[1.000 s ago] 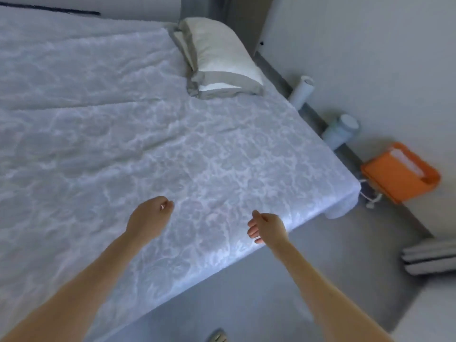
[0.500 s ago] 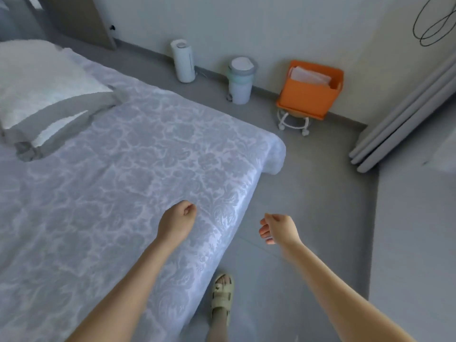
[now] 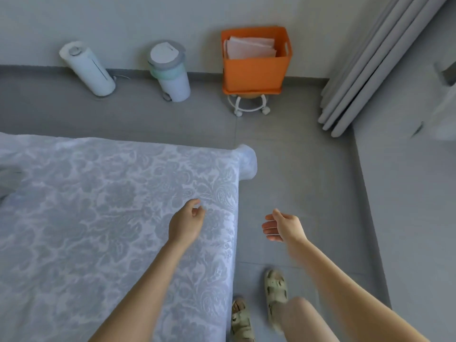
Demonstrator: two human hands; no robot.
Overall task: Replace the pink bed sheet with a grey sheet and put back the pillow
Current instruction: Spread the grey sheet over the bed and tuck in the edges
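A pale grey sheet with a damask pattern (image 3: 103, 218) covers the bed, and its corner bulges at the right (image 3: 246, 164). My left hand (image 3: 186, 223) hovers over the sheet near the bed's right edge, fingers loosely curled, holding nothing. Over the floor beside the bed, my right hand (image 3: 281, 227) is held relaxed and empty. A grey sliver at the far left (image 3: 8, 178) looks like the pillow's edge. Folded pale pink cloth (image 3: 249, 48) lies in an orange basket (image 3: 254, 72).
The basket stands on a white wheeled stand (image 3: 249, 106) by the wall. A white cylinder (image 3: 88, 67) and a small lidded bin (image 3: 171, 72) stand left of it. Grey curtains (image 3: 365, 70) hang at the right. My sandalled feet (image 3: 275, 290) are on the grey floor.
The view has swung right, away from the pillow toward the bed's corner and the wall. My right hand has left the bed's edge and is now over the floor; both hands stay empty.
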